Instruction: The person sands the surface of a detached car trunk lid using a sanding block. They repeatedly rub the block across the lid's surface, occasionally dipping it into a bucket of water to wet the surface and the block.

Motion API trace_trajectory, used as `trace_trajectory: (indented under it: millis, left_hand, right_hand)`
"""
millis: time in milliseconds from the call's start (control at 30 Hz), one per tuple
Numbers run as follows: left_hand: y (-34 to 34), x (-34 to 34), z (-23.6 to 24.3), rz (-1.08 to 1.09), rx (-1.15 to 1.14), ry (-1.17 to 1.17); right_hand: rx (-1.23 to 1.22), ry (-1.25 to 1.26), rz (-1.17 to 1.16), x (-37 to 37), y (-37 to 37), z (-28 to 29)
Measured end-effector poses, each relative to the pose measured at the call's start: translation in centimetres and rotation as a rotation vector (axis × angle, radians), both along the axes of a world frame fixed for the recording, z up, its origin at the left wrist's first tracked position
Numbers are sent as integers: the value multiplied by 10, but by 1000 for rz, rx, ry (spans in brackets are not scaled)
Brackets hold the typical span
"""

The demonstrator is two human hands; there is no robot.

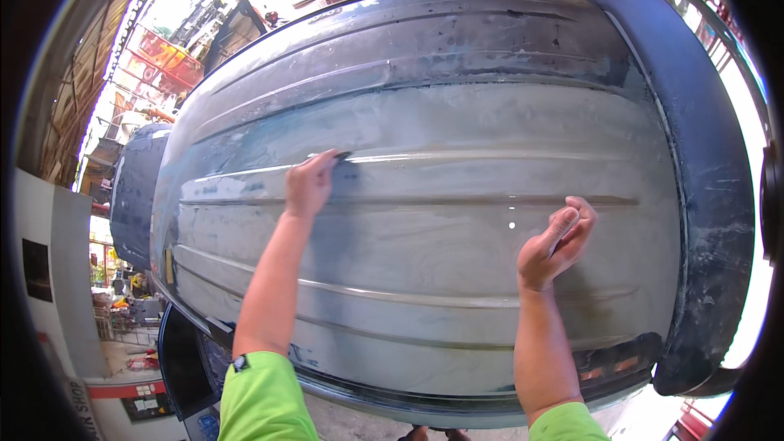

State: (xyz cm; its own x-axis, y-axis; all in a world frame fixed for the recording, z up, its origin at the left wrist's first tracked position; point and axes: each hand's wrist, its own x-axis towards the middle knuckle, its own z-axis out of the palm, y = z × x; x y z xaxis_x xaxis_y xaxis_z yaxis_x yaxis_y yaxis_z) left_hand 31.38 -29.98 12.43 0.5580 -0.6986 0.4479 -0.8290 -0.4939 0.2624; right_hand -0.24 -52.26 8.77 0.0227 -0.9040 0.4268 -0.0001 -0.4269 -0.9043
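So, far left of both grips there's a dark blue panel (135,200). Coming right, the person's left grip (309,186) is pinching a small dark piece (345,156), which pokes out just past the fingertips, up and to the right, by a shiny ridge; can't tell if it's actually touching. Under both grips is the big ribbed grey vehicle roof (441,257), patchy and spreading out all around them. Right grip (559,243) has its fingers curled in, can't tell if they're properly pressed together. Right of that, a long dark blue end piece (694,139).
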Motion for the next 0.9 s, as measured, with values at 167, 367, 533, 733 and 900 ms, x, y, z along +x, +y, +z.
trace_trajectory:
  millis: [167, 367, 533, 733, 900]
  left_hand:
    - [-77, -75, -10, -18, -10, 20]
    - [-102, -73, -51, -273, -178, 36]
    - [46, 41, -26, 229, -8, 78]
    - [-102, -120, -60, -167, -98, -31]
    - [-51, -119, -38, -221, 90, 99]
  right_hand:
    - [-154, 87, -31, 8, -4, 3]
    - [-62, 156, -31, 2, -2, 8]
    - [-20, 263, 6, 5, 4, 8]
    - [-133, 232, -12, 8, 4, 14]
    - [-72, 281, -70, 7, 2, 13]
